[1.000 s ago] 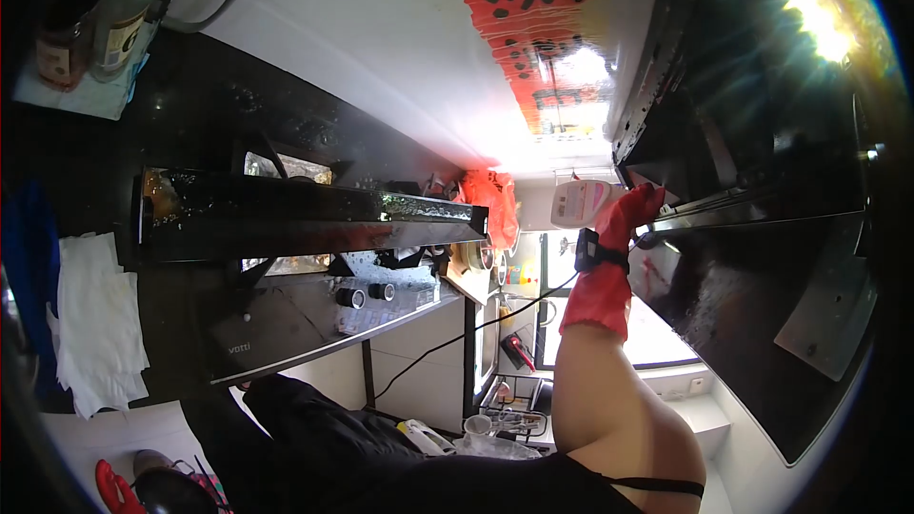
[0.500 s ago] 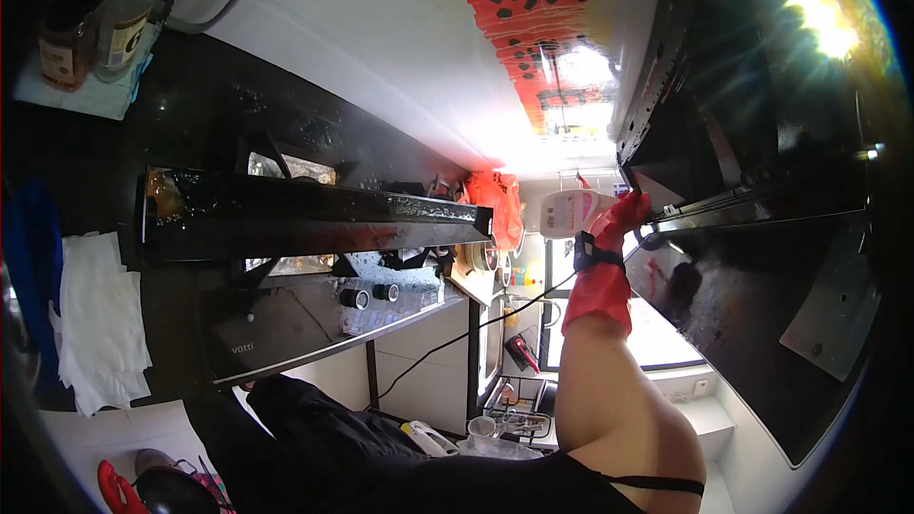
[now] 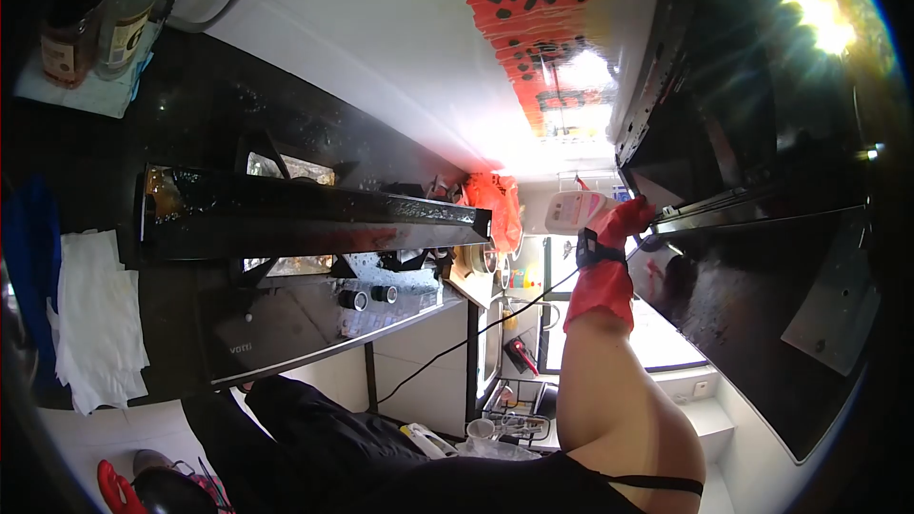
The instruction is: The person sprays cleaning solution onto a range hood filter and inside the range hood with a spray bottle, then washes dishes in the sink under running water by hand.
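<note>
My right hand (image 3: 626, 216), in a red rubber glove with a black device strapped at the wrist, is raised towards the dark range hood (image 3: 743, 200). Its fingers are closed at the end of a white plastic bottle (image 3: 571, 211) with a pink and white label. The glove hides that end of the bottle, so its top cannot be made out. A thin black cable (image 3: 476, 328) runs from the wrist device down past my body. My left hand does not show.
The black gas hob (image 3: 286, 324) carries two knobs and a long wet dark tray (image 3: 314, 219). Glass bottles (image 3: 124, 38) and white paper towels (image 3: 98, 319) lie towards the left. An orange-red plastic bag (image 3: 495, 205) is near the window (image 3: 657, 333); a dish rack (image 3: 519, 419) is lower down.
My gloved right hand has shifted slightly, and the white bottle has tilted a little with it. The hob, tray and towels have stayed in place.
</note>
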### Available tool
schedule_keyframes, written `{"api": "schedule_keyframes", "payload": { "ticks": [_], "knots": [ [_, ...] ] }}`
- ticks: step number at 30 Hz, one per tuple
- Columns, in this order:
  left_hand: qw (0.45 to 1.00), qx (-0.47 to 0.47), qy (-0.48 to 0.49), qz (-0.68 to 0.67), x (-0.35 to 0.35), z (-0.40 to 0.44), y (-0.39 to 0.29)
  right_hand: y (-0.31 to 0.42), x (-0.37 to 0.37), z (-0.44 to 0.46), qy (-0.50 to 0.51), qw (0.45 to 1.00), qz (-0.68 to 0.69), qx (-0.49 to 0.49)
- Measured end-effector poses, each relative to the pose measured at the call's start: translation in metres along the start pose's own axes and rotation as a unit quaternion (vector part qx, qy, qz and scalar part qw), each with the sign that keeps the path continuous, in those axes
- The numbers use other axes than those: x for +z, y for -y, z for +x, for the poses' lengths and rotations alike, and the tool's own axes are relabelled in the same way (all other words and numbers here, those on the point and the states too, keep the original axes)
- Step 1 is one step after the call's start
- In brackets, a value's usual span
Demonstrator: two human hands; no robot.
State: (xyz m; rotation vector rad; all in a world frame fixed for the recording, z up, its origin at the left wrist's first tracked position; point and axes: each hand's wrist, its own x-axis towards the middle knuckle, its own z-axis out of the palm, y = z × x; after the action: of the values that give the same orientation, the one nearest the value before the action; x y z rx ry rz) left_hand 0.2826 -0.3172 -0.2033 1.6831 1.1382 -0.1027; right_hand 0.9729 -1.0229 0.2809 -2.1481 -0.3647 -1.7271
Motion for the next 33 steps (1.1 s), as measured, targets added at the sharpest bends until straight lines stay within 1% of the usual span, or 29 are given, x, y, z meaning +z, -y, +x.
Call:
{"api": "schedule_keyframes", "payload": {
  "ticks": [3, 4, 5, 7, 8, 11, 14, 15, 18, 28, 33],
  "knots": [
    [1.0, 0.0, 0.009, 0.028, -0.003, -0.002, -0.021, -0.006, 0.002, 0.007, -0.035, 0.988, -0.123, -0.091],
    [0.999, -0.001, 0.012, 0.037, -0.003, -0.002, -0.024, -0.011, 0.003, 0.008, -0.054, 0.974, -0.176, -0.131],
    [1.0, -0.001, 0.01, 0.019, -0.001, -0.002, -0.021, -0.015, 0.007, 0.011, -0.082, 0.953, -0.231, -0.176],
    [1.0, -0.002, 0.009, -0.013, 0.0, -0.002, -0.012, -0.013, 0.01, 0.016, -0.109, 0.925, -0.282, -0.23],
    [1.0, -0.001, 0.005, -0.009, 0.0, 0.0, -0.01, -0.011, 0.012, 0.018, -0.111, 0.921, -0.281, -0.244],
    [1.0, 0.003, 0.001, -0.001, 0.001, 0.001, -0.012, 0.045, 0.023, 0.022, -0.022, 0.977, -0.15, -0.153],
    [1.0, 0.005, 0.003, 0.005, 0.004, 0.001, -0.013, 0.088, 0.032, 0.033, 0.068, 0.996, -0.016, -0.061],
    [1.0, 0.005, 0.003, 0.007, 0.003, 0.001, -0.013, 0.094, 0.032, 0.031, 0.08, 0.996, 0.013, -0.04],
    [1.0, 0.011, 0.003, 0.011, 0.002, 0.002, -0.013, 0.113, 0.033, 0.031, 0.074, 0.996, 0.034, -0.042],
    [1.0, 0.019, 0.007, 0.02, 0.002, 0.004, -0.011, 0.141, 0.029, 0.041, 0.038, 0.996, 0.03, -0.081],
    [0.999, 0.035, 0.005, 0.027, 0.0, 0.004, -0.01, 0.159, 0.033, 0.04, 0.014, 0.991, 0.002, -0.129]
  ]
}}
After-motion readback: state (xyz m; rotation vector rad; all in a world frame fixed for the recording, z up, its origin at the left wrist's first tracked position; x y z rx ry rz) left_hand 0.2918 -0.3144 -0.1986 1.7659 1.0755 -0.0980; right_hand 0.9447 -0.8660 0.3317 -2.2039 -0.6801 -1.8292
